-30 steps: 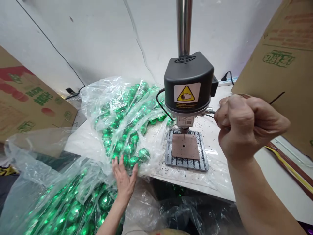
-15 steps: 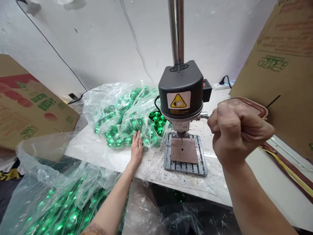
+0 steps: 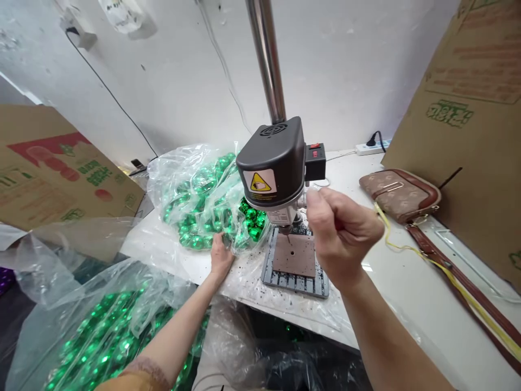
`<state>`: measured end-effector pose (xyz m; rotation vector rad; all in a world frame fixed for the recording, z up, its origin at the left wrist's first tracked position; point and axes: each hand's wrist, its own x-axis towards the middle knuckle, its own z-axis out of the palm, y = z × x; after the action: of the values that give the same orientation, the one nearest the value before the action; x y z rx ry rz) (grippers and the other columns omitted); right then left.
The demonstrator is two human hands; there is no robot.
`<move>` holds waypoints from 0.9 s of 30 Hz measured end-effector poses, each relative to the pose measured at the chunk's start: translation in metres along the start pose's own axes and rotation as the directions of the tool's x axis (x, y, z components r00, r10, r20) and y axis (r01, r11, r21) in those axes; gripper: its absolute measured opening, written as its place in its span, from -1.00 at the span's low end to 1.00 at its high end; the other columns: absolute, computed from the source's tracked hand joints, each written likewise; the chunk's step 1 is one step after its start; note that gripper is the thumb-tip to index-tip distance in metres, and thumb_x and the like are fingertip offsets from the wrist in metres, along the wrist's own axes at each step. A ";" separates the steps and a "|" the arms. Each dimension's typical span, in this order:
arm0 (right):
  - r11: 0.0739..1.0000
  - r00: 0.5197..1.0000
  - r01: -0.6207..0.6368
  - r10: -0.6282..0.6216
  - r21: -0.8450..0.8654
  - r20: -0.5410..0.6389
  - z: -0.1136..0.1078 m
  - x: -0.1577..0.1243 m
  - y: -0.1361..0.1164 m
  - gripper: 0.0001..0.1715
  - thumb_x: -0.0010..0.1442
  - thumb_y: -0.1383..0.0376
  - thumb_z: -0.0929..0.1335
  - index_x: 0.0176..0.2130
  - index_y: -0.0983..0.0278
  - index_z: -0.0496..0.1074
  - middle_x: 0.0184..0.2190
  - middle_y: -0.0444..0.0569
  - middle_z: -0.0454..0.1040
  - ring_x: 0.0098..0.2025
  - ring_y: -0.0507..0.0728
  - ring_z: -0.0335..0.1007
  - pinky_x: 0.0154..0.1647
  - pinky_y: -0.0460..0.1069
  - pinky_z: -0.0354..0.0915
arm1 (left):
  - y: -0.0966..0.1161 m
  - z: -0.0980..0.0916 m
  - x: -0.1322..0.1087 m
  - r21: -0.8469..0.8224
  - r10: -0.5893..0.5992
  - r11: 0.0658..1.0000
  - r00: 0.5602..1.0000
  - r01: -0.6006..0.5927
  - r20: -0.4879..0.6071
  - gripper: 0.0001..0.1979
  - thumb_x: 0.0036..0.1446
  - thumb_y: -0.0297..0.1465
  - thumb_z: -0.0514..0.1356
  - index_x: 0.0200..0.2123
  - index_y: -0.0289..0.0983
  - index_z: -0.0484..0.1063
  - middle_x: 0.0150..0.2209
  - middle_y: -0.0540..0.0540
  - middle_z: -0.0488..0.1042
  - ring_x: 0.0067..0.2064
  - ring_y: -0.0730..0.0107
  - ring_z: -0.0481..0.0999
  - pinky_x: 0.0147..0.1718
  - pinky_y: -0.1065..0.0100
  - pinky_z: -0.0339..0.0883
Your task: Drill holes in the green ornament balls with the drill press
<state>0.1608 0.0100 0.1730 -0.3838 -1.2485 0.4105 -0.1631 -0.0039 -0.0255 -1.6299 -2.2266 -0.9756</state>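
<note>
In the head view, my left hand (image 3: pixel 222 254) is at the near edge of a clear plastic bag (image 3: pixel 166 168). Its fingers are curled into the film, the fingertips partly hidden. Shiny green faceted balls (image 3: pixel 197 239) fill the bag. My right hand (image 3: pixel 340 233) is a closed fist beside the black drill press (image 3: pixel 268 163). A short metal lever runs from the press to the fist, its grip hidden inside. Below the drill bit (image 3: pixel 288 239), a brown square plate (image 3: pixel 280 260) with a dark hole lies on the grey slotted base (image 3: pixel 277 280).
Another bag of green balls (image 3: pixel 106 326) fills the lower left. Cardboard boxes (image 3: pixel 36 190) (image 3: pixel 456 70) stand on both sides. A patterned pouch (image 3: pixel 391 190) with a brown strap (image 3: pixel 459 282), yellow cord and a power strip (image 3: pixel 368 149) are to the right. Dark shavings dot the white table (image 3: pixel 244 298).
My left hand's fingers went from stretched out on the bag to curled at its edge. My right fist moved left and lower, uncovering the pouch. The view shifted, and the press appears farther left.
</note>
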 end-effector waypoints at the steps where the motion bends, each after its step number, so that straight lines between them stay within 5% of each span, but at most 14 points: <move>1: 1.000 1.000 0.000 0.000 -0.002 0.012 -0.001 0.001 -0.001 -0.45 0.29 0.41 0.33 -0.58 0.26 -0.05 -0.62 -0.26 -0.11 -0.56 -0.12 -0.19 -0.55 -0.04 -0.12 | 0.002 -0.001 -0.001 0.024 -0.035 0.999 0.999 0.034 0.005 -0.66 0.11 -0.40 0.19 -0.03 -0.29 0.32 -0.13 -0.20 0.46 -0.07 0.10 0.49 -0.05 0.15 0.40; 6: 0.999 0.998 0.031 -0.033 0.031 0.062 -0.004 0.004 0.000 -0.47 0.27 0.44 0.33 -0.56 0.26 -0.04 -0.61 -0.28 -0.10 -0.55 -0.13 -0.19 -0.54 -0.07 -0.11 | 0.006 -0.007 -0.003 0.050 -0.089 0.995 0.996 0.089 0.017 -0.95 0.13 -0.47 0.10 -0.31 -0.22 0.31 -0.37 -0.04 0.39 -0.30 0.26 0.41 -0.23 0.32 0.27; 13: 1.000 0.998 0.008 -0.008 0.005 0.063 -0.005 0.005 0.001 -0.45 0.30 0.35 0.32 -0.59 0.25 -0.04 -0.63 -0.27 -0.09 -0.56 -0.12 -0.18 -0.54 -0.07 -0.09 | 0.003 -0.010 -0.001 -0.002 -0.096 0.995 0.994 0.096 -0.049 -0.93 0.10 -0.48 0.08 -0.41 -0.21 0.24 -0.44 0.01 0.31 -0.37 0.33 0.32 -0.28 0.35 0.23; 18: 0.997 0.998 -0.062 0.061 0.041 0.012 -0.002 -0.001 0.003 -0.42 0.31 0.25 0.33 -0.62 0.26 0.01 -0.66 -0.27 -0.02 -0.58 -0.11 -0.12 -0.53 -0.06 -0.06 | 0.004 -0.009 -0.002 -0.063 -0.001 0.998 0.998 -0.003 -0.067 -0.83 0.00 -0.45 0.15 -0.27 -0.21 0.32 -0.25 -0.10 0.42 -0.14 0.17 0.43 -0.05 0.17 0.34; 22: 0.997 0.996 -0.076 0.077 0.016 -0.053 0.000 -0.004 0.003 -0.42 0.30 0.21 0.35 -0.65 0.26 0.07 -0.68 -0.27 0.04 -0.60 -0.11 -0.07 -0.52 -0.05 -0.06 | 0.005 -0.010 -0.008 -0.134 0.107 0.983 0.988 -0.122 -0.111 -0.62 -0.06 -0.47 0.13 -0.09 -0.24 0.35 -0.08 -0.22 0.43 0.06 0.03 0.41 0.14 -0.05 0.28; 27: 0.996 0.992 -0.093 0.091 -0.017 -0.088 0.001 -0.006 0.002 -0.40 0.27 0.18 0.38 -0.67 0.27 0.11 -0.72 -0.27 0.09 -0.62 -0.11 -0.03 -0.52 -0.06 -0.04 | 0.022 -0.024 -0.009 -0.251 0.308 0.909 0.942 -0.333 -0.135 -0.57 0.05 -0.48 0.05 0.02 -0.26 0.40 0.09 -0.26 0.44 0.30 0.00 0.30 0.29 -0.08 0.16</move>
<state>0.1583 0.0087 0.1673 -0.4732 -1.1538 0.4550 -0.1451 -0.0223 -0.0036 -1.9416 -1.7454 -1.2716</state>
